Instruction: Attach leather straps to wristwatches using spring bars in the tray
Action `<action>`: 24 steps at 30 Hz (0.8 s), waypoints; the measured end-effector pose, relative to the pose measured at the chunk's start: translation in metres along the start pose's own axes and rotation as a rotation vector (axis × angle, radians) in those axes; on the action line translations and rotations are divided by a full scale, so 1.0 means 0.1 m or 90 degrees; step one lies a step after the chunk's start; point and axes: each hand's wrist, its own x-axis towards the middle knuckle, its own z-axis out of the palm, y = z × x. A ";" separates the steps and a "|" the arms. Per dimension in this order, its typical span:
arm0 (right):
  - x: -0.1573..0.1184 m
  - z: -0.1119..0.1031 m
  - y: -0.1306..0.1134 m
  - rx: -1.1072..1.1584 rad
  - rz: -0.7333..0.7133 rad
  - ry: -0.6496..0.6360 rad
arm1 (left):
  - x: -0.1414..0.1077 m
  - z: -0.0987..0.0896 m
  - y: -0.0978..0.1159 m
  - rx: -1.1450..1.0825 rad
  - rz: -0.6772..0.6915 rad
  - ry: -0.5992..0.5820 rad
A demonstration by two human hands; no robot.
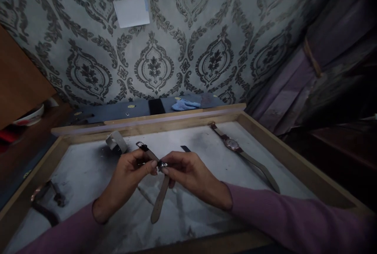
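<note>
Both hands hold one wristwatch (pixel 160 202) above the middle of a wood-framed tray (pixel 265 128). My left hand (pixel 129 175) pinches it at the left of the small dark case, and the buckle end of the strap sticks up past its fingers. My right hand (pixel 188 173) has its fingers closed on the case from the right. The longer grey-brown strap part hangs down between the hands. To the right lies another watch (pixel 232 144) with its strap spread out. A curved watch (pixel 44 203) rests at the tray's left.
A pale, blocky object (pixel 117 141) stands near the tray's back left. Behind the tray are a dark flat object (pixel 156 107) and a blue cloth (pixel 185 105). A thin tool-like item (pixel 144 195) lies beneath the hands. White paper (pixel 132 12) is on the patterned wall.
</note>
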 end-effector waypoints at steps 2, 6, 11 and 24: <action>0.00 0.00 0.00 -0.010 0.002 0.007 | 0.01 0.00 -0.01 -0.025 -0.014 -0.002; -0.01 -0.01 0.00 -0.002 0.023 0.006 | 0.02 -0.01 -0.04 -0.065 -0.057 -0.008; -0.03 0.02 -0.04 0.009 0.046 0.001 | 0.03 -0.03 -0.09 -0.099 -0.091 -0.039; 0.00 0.03 -0.02 0.010 0.031 0.008 | 0.01 0.00 0.00 -0.126 -0.098 -0.034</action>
